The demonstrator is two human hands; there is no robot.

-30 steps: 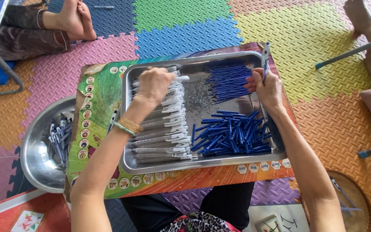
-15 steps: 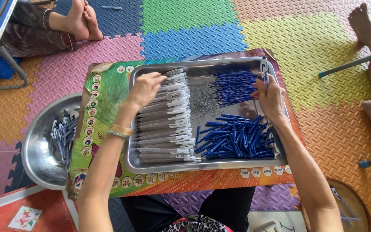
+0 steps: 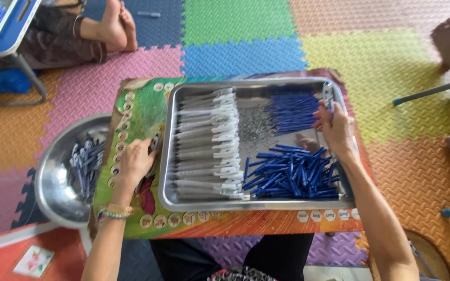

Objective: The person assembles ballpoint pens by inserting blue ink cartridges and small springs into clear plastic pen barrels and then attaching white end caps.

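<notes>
A rectangular metal tray (image 3: 256, 206) sits on a colourful low table (image 3: 136, 112). It holds a row of white pen barrels (image 3: 209, 145), a heap of small springs (image 3: 256, 127), thin blue pieces (image 3: 290, 112) and a pile of blue pen parts (image 3: 287, 171). My left hand (image 3: 134, 161) rests on the table just left of the tray, fingers curled on a small dark pen part (image 3: 155, 141). My right hand (image 3: 334, 127) is at the tray's right rim and grips a pen (image 3: 328, 98) that points away from me.
A round metal bowl (image 3: 53, 187) with several blue and grey pens (image 3: 85, 164) stands left of the table. Another person's bare feet (image 3: 115, 23) rest on the foam floor mats at the back left, beside a blue table (image 3: 11, 31). Thin rods (image 3: 433, 89) lie at the right.
My left hand has moved off the white barrels to the table left of the tray. My right hand stays at the right rim with the pen.
</notes>
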